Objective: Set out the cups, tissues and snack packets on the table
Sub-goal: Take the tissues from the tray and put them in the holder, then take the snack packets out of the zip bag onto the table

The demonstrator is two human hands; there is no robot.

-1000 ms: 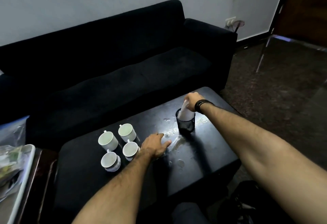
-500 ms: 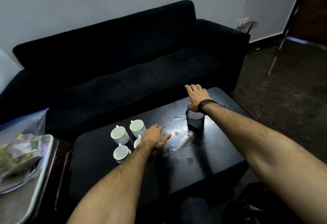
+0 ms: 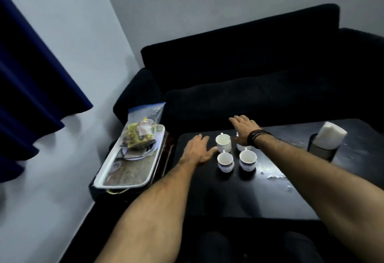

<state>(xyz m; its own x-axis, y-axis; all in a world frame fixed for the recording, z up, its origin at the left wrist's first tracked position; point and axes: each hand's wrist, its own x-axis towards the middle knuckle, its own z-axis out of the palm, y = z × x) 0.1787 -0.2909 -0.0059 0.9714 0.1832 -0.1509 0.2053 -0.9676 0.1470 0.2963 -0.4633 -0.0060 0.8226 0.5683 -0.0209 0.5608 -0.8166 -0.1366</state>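
While four cups [image 3: 225, 152] sat grouped left-centre on table [image 3: 239, 196] and tissues [image 3: 332, 136] stood in holder far right, snack packets [image 3: 138, 138] lay on tray [image 3: 124, 171] left, off table. Both hands spread, empty: left hand [image 3: 197, 150] beside cups, right hand [image 3: 245, 126] over them. Judged next: reach left for packets; near table bare, cups crowded path

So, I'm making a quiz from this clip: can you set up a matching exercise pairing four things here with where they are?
Things:
1. cups
2. tissues
3. snack packets
4. right hand

Places:
A. in the dark holder at the table's right
B. on the tray left of the table
C. over the far cups
D. grouped on the table, between the arms

Pairs: 1-D, 2-A, 3-B, 4-C
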